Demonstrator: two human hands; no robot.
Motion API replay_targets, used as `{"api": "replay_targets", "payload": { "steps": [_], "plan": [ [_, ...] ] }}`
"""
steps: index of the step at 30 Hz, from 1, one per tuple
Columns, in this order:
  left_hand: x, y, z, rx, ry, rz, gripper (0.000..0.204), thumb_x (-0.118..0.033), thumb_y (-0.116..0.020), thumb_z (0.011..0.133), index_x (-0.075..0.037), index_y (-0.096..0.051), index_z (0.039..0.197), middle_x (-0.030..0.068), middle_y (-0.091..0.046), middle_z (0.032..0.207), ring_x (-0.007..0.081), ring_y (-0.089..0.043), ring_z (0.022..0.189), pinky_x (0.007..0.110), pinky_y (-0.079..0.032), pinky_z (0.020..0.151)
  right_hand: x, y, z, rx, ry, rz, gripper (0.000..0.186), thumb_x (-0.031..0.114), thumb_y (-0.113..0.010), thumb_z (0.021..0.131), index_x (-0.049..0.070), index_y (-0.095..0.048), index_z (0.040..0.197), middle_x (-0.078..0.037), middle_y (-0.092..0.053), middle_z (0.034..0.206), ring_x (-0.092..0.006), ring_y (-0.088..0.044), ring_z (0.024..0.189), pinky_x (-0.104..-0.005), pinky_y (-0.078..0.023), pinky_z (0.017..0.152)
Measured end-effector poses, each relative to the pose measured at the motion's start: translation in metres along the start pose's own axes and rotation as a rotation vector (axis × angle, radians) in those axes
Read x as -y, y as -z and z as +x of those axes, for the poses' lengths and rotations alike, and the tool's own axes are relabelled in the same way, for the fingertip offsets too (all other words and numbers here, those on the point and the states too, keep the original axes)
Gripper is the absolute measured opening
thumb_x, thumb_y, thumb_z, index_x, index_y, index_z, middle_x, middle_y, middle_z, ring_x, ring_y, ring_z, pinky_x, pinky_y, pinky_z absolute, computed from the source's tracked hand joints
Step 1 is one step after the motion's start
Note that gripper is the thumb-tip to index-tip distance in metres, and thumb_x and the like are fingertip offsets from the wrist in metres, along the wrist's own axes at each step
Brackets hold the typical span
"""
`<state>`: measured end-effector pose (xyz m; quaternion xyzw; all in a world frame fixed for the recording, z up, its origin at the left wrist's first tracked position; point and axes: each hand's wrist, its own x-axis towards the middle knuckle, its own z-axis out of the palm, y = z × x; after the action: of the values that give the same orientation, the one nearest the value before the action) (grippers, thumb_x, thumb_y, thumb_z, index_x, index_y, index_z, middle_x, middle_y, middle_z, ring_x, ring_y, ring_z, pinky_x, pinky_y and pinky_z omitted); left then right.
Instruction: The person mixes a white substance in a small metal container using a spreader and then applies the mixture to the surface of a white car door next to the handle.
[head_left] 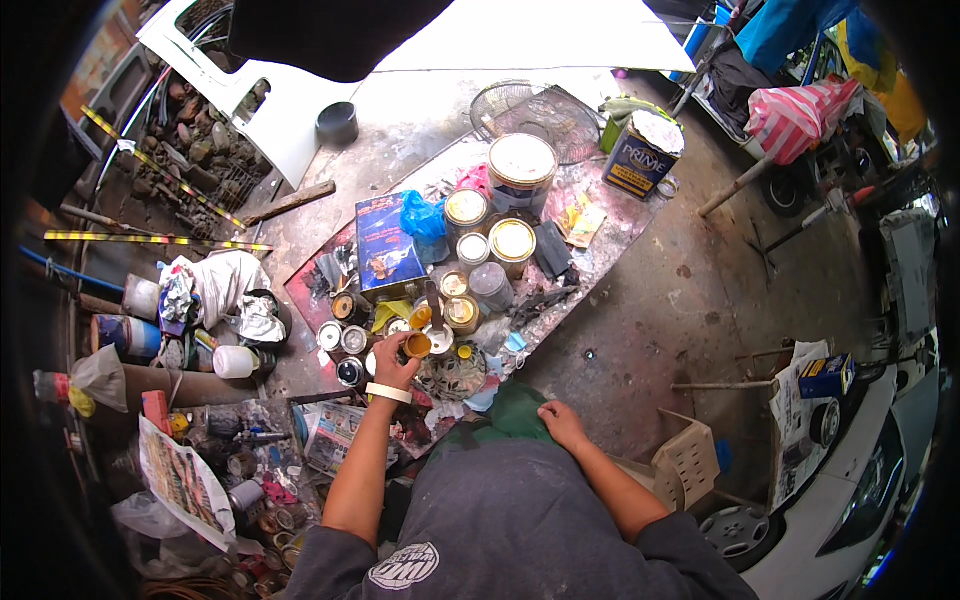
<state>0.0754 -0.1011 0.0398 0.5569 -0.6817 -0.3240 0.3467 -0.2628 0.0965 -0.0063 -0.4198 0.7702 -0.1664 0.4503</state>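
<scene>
My left hand [393, 366], with a pale band on its wrist, is closed round a small cup [417, 346] holding orange-brown liquid, likely paint. It is over the near side of a cluster of cans. Just beyond the cup, a dark flat stick [434, 304] stands among the cans beside an orange-stained container [420, 317]. An open can with a yellowish rim [462, 314] is close by. My right hand [562, 424] rests against the green cloth [518, 412] over my leg. Its visible fingers lie loosely extended, with nothing seen in them.
On the paint-splashed low table [600, 245] stand a blue rectangular tin [385, 247], a large white-topped can [522, 170] and a square tin [643, 155]. A fan grille [515, 105] lies at the far edge. Clutter crowds the left; a beige plastic chair [690, 455] and a car [860, 490] are right.
</scene>
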Motion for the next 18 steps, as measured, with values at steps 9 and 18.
{"api": "replay_targets", "payload": {
  "steps": [9, 18],
  "plan": [
    [0.005, -0.004, -0.001, -0.009, -0.025, 0.027, 0.046, -0.008, -0.072, 0.072, -0.013, -0.068, 0.117, 0.0062, -0.068, 0.114, 0.0277, -0.054, 0.106, 0.038, -0.041, 0.098, 0.000, 0.000, -0.001, 0.001, -0.004, 0.012, 0.037, 0.036, -0.063, 0.093, 0.005, -0.070, 0.111, -0.019, -0.071, 0.111, -0.0356, -0.067, 0.104, -0.0422, -0.051, 0.090],
    [0.006, -0.010, -0.005, 0.000, 0.076, -0.059, 0.046, -0.013, -0.076, 0.075, -0.014, -0.068, 0.120, 0.0059, -0.068, 0.113, 0.0253, -0.055, 0.105, 0.037, -0.041, 0.097, 0.003, 0.003, -0.002, 0.006, 0.002, 0.023, 0.040, 0.035, -0.065, 0.093, 0.003, -0.067, 0.116, -0.019, -0.070, 0.113, -0.0345, -0.067, 0.104, -0.0415, -0.051, 0.091]
  ]
}}
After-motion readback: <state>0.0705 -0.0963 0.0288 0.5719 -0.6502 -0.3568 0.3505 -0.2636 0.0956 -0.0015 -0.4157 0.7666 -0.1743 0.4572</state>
